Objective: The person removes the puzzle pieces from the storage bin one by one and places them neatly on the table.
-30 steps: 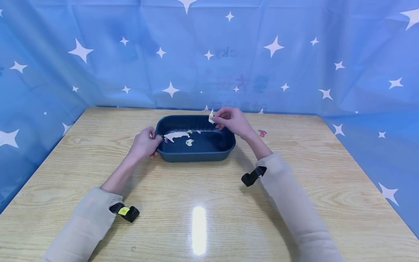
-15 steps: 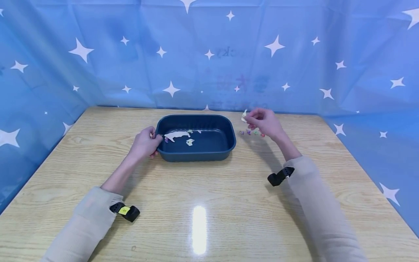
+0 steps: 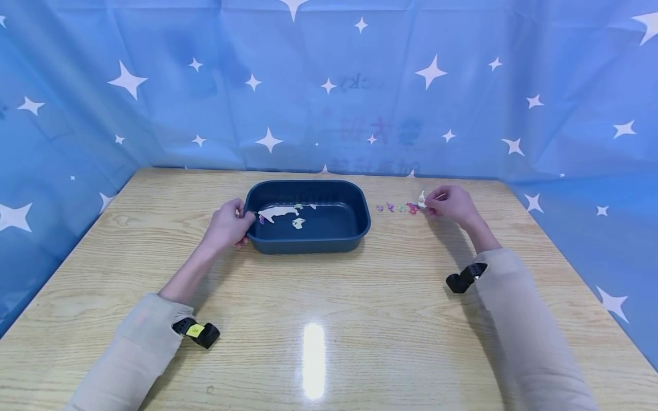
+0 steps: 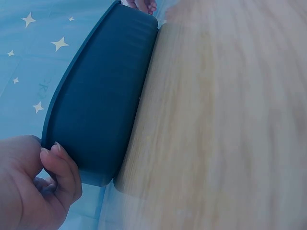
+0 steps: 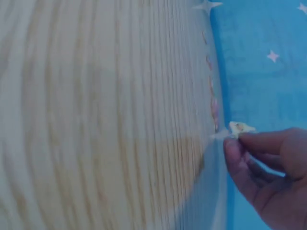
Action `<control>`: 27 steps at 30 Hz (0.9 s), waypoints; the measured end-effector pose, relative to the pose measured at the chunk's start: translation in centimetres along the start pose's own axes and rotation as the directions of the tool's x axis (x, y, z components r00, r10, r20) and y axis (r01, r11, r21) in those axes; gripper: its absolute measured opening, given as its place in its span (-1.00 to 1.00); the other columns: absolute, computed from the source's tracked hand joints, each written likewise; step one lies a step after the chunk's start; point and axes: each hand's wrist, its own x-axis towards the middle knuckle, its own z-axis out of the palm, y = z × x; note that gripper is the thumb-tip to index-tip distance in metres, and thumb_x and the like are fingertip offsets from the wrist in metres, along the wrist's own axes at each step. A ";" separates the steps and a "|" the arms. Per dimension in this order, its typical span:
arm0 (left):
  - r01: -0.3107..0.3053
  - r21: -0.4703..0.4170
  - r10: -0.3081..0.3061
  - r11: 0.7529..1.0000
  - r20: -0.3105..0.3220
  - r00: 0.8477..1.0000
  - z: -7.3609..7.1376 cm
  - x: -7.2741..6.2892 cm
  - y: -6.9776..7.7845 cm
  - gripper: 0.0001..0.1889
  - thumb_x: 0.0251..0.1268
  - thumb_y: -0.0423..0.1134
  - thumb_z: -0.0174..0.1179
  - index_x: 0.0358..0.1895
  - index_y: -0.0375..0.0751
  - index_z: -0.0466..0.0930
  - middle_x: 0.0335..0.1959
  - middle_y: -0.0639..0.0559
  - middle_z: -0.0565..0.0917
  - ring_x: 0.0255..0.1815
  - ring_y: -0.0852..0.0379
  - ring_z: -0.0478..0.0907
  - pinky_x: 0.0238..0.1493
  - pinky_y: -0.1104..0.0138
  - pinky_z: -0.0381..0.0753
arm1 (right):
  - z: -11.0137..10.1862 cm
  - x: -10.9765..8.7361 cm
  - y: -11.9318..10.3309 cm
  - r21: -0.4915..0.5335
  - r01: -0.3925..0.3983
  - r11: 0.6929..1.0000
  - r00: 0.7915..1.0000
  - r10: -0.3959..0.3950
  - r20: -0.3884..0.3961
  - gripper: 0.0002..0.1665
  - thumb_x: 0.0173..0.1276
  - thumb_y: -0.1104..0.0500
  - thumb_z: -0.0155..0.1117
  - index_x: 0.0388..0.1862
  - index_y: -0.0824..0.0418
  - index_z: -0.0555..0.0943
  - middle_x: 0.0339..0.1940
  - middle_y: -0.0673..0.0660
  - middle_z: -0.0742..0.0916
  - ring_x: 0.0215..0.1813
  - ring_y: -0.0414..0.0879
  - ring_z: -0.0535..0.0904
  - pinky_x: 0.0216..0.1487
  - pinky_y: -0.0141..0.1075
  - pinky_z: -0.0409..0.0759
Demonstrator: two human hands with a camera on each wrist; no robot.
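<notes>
My left hand (image 3: 228, 224) grips the left end of a dark blue plastic tub (image 3: 308, 245), thumb over the rim and fingers curled below it on the outside, as the left wrist view also shows. Inside the tub lie a large white ragged-edged piece (image 3: 277, 211), a smaller pale piece (image 3: 298, 223) and a few tiny bits. To the right of the tub, my right hand (image 3: 453, 204) pinches a small white piece with a printed mark (image 3: 421, 199) between thumb and fingertips. It is close beside a pink-red piece (image 3: 413, 209) at the right end of a row.
The row on the wooden table (image 3: 360, 319) also has a green bit (image 3: 402, 209) and purple bits (image 3: 390, 207). A blue curtain with white stars (image 3: 329, 114) hangs behind the table's far edge. Black cameras sit on both wrists.
My right hand has moved from over the tub to the right and then down with the white piece, uncovering the row of small pieces. The left hand and tub have stayed put.
</notes>
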 end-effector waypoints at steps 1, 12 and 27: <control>0.000 0.000 0.000 1.000 -0.001 1.000 0.0 0.0 0.0 -0.84 0.47 -0.30 -0.07 -0.33 -0.25 0.25 -0.73 -0.04 0.54 -0.74 0.08 0.52 -0.65 0.34 0.56 | -0.1 0.0 0.1 -0.010 -0.019 1.000 1.000 0.019 0.006 -0.67 0.50 0.23 0.21 0.02 0.52 0.56 -0.26 0.36 0.75 -0.39 -0.14 0.70 -0.28 -0.31 0.70; 0.014 0.005 -0.014 1.000 -0.014 1.000 0.1 0.0 0.0 -0.84 0.44 -0.30 -0.05 -0.35 -0.25 0.26 -0.76 -0.02 0.54 -0.76 0.12 0.52 -0.68 0.35 0.55 | -0.8 -0.3 0.9 -0.090 -0.116 0.989 0.993 0.117 0.004 -0.67 0.49 0.24 0.18 0.02 0.52 0.58 -0.37 0.22 0.76 -0.37 -0.15 0.66 -0.29 -0.30 0.66; 0.017 0.002 -0.017 1.000 -0.011 1.000 0.1 0.1 0.1 -0.84 0.44 -0.29 -0.05 -0.34 -0.25 0.27 -0.75 -0.04 0.55 -0.77 0.15 0.50 -0.68 0.36 0.54 | -0.6 -0.7 -0.4 -0.143 -0.073 0.987 0.996 0.066 -0.054 -0.62 0.48 0.17 0.16 0.07 0.46 0.60 -0.27 0.32 0.74 -0.29 0.03 0.67 -0.27 -0.26 0.60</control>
